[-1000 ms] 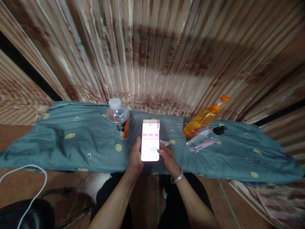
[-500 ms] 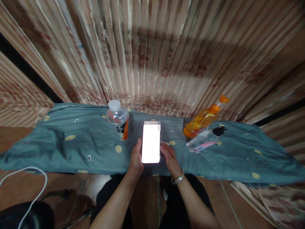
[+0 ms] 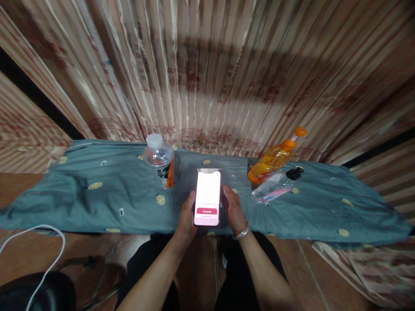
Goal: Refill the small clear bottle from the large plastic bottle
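Observation:
A smartphone with a bright white screen and a red button near its lower end is held upright in the middle. My left hand is closed around its left edge, thumb along the side. At its right edge is my right hand, wearing a silver bracelet; the thumb is raised just off the edge and the other fingers are mostly hidden. Left of the phone stands a clear bottle with a white cap. To the right are an orange pump bottle and a clear bottle with a black top.
A green cloth with yellow pineapple prints covers the narrow table. Striped curtains hang right behind it. A white cable loops at lower left above a black seat. My legs are under the table's front edge.
The phone has shifted slightly right and down in view, and its screen now shows a red button. My right thumb has come away from the phone's edge.

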